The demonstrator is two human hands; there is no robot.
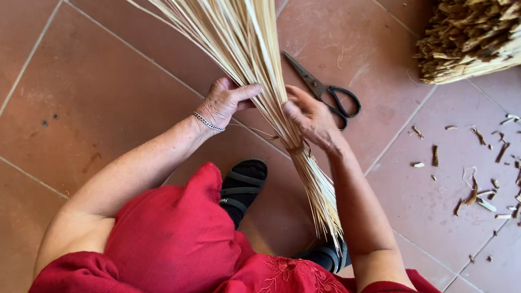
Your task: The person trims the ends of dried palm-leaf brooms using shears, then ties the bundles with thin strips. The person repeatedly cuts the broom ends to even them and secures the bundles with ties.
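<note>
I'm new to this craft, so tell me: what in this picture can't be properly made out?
- Straw bundle: far ends cut off by the top edge.
- Right hand: fingertips hidden behind the straws.
- Scissors: blade tips covered by the bundle.
- Dry stalk pile: cut by the right edge.

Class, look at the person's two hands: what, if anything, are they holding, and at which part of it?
Both the left hand and the right hand grip a bundle of pale straw stalks, just above the tie that binds it near its lower end.
</note>
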